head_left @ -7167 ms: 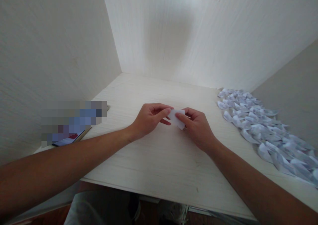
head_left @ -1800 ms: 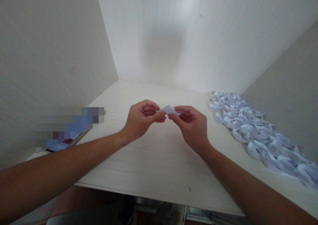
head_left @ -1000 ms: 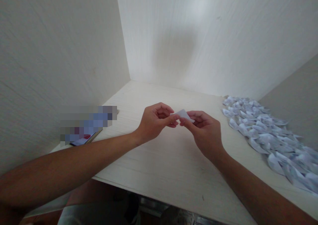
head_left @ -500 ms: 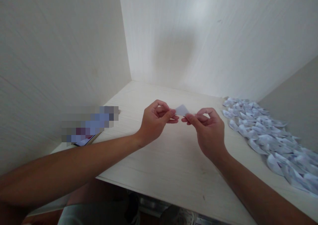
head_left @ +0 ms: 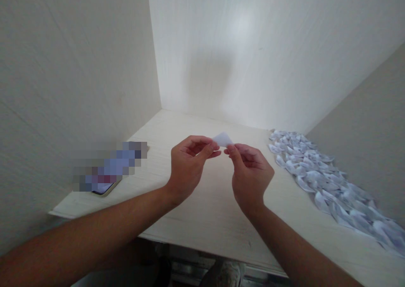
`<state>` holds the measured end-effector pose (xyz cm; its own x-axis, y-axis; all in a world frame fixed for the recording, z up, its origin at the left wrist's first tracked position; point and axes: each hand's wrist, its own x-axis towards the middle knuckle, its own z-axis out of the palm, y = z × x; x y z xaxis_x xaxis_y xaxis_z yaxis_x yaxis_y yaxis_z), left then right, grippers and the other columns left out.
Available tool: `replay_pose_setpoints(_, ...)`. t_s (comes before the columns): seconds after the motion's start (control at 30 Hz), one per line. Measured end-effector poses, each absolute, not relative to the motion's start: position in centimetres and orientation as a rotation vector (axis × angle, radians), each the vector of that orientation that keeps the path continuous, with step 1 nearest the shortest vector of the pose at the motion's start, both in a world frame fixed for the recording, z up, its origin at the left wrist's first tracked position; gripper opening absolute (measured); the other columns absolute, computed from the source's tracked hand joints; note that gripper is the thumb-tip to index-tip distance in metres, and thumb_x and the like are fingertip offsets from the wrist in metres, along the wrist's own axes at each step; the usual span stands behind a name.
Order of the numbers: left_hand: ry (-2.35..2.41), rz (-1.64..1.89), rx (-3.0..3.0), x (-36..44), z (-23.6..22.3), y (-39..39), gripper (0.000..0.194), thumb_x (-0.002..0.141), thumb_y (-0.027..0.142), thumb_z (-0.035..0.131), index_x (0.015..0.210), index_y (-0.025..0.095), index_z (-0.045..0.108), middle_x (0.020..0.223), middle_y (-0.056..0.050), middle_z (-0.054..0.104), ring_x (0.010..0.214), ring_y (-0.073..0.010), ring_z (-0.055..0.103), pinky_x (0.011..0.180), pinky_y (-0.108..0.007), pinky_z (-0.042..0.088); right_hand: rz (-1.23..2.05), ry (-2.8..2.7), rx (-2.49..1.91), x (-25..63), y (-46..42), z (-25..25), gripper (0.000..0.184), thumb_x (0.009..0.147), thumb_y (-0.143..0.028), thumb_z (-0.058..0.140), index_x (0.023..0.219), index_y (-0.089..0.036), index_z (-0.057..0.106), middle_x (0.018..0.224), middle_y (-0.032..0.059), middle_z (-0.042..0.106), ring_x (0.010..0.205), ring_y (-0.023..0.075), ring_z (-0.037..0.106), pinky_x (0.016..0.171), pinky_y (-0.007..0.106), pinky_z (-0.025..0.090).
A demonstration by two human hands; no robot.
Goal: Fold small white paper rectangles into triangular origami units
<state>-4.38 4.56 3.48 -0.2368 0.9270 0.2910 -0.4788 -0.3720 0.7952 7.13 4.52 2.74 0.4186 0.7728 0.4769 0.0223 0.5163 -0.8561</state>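
Observation:
A small piece of white paper [head_left: 223, 139], its upper edges meeting in a blunt peak, is held up above the table between both hands. My left hand [head_left: 193, 162] pinches its left corner between thumb and fingers. At the opposite corner, my right hand [head_left: 249, 169] grips it with the thumb on the near side and the fingers curled behind. The fingertips cover the paper's lower corners, so any folds there are hidden.
A long heap of folded white paper pieces [head_left: 316, 179] runs along the table's right side. On the left, a phone [head_left: 107, 188], mostly pixelated, rests near the left wall [head_left: 79, 67]. The pale tabletop [head_left: 209, 219] meets a back wall [head_left: 202, 33].
The view has shifted, so the phone sits lower and the heap farther left. My right hand's fingers have curled in closer around the paper, which both hands still hold.

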Motion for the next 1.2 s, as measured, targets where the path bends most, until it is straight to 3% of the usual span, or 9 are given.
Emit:
replay_pose_setpoints(0.17, 0.651, 1.892, 0.773, -3.2, 4.5, 3.1, 0.023, 0.070, 0.024, 0.091, 0.083, 0.015, 0.075, 0.077, -0.002, 0.076, 0.070, -0.0138, 0.074, 0.074, -0.032, 0.068, 0.708, -0.841, -0.869, 6.0, 3.1, 3.5, 0.027, 0.068, -0.030, 0.091, 0.087, -0.020, 0.076, 0.079, 0.0015, 0.078, 0.077, 0.0191, 0.074, 0.082, 0.040, 0.063)
replay_pose_setpoints(0.3, 0.663, 1.953, 0.680, -1.7, 4.4, 1.6, 0.022, 0.072, 0.023, 0.089, 0.085, 0.016, 0.074, 0.078, -0.001, 0.076, 0.070, -0.0144, 0.075, 0.073, -0.031, 0.067, 0.914, -0.721, -0.769, 5.9, 2.2, 3.8, 0.028, 0.065, -0.027, 0.093, 0.087, -0.023, 0.076, 0.082, -0.0011, 0.077, 0.079, 0.0151, 0.071, 0.086, 0.036, 0.059)
replay_pose_setpoints(0.73, 0.791, 2.056, 0.792, -1.6, 3.1, 0.2, 0.017, 0.077, 0.020, 0.086, 0.089, 0.017, 0.075, 0.079, -0.001, 0.079, 0.072, -0.0164, 0.078, 0.071, -0.028, 0.067, 1.284, -0.892, -0.646, 7.3, 1.1, 3.2, 0.020, 0.077, -0.036, 0.090, 0.078, -0.025, 0.073, 0.083, -0.0026, 0.069, 0.082, 0.0126, 0.062, 0.084, 0.031, 0.052)
replay_pose_setpoints(1.2, 0.930, 1.968, 0.946, -3.1, 2.2, -0.5, 0.018, 0.078, 0.023, 0.086, 0.091, 0.016, 0.076, 0.079, -0.003, 0.080, 0.071, -0.0181, 0.079, 0.068, -0.026, 0.067, 1.241, -0.925, -0.744, 7.6, 1.3, 1.3, 0.022, 0.075, -0.041, 0.090, 0.077, -0.024, 0.076, 0.078, -0.0003, 0.072, 0.076, 0.0139, 0.059, 0.077, 0.031, 0.048)
